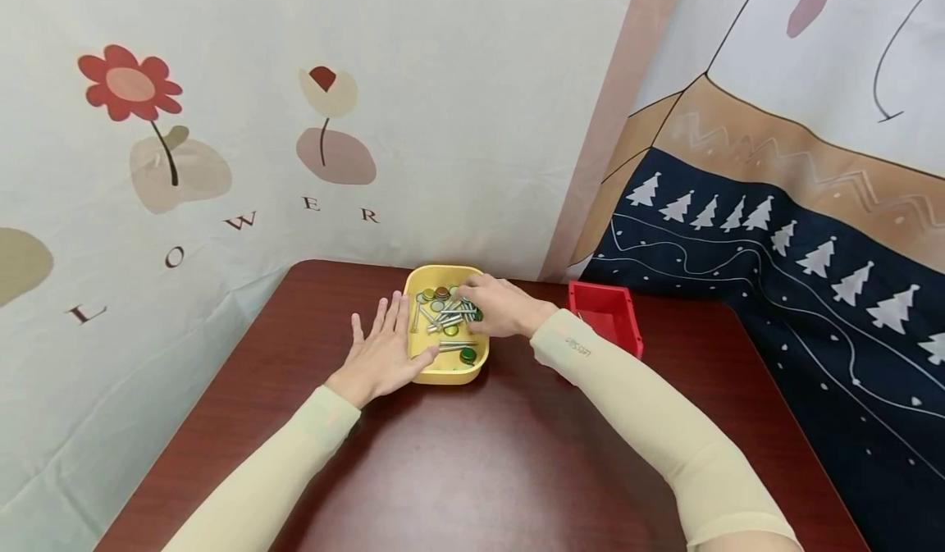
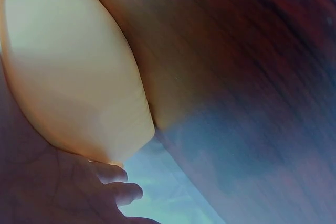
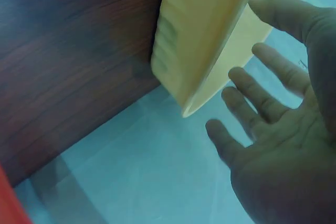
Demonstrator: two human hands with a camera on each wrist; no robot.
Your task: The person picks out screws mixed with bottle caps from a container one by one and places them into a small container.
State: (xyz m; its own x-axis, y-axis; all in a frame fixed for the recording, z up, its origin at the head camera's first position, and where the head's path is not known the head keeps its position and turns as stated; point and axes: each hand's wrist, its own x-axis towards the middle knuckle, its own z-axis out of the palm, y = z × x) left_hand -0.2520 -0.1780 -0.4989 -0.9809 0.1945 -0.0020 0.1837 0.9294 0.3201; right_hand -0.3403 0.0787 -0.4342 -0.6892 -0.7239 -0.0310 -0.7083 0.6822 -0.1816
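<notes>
A yellow tray (image 1: 447, 378) on the table holds a pile of metal bolts (image 1: 452, 316) and several bottle caps, among them a green cap (image 1: 467, 356) near the front and a brown cap (image 1: 441, 293) at the back. Along the tray's left side lies my left hand (image 1: 380, 359), fingers straight, thumb reaching over the front left part of the rim. My right hand (image 1: 502, 304) is over the tray's right side, its fingertips above the bolts. In the right wrist view, the right hand's fingers (image 3: 257, 94) are spread and loosely bent beside the yellow wall, with nothing seen held.
A red bin (image 1: 605, 314) stands to the right of the tray, partly behind my right forearm. The dark wooden table (image 1: 443, 470) reaches back to a printed curtain (image 1: 458, 125), and a navy tree-patterned cloth (image 1: 738, 240) hangs at the right.
</notes>
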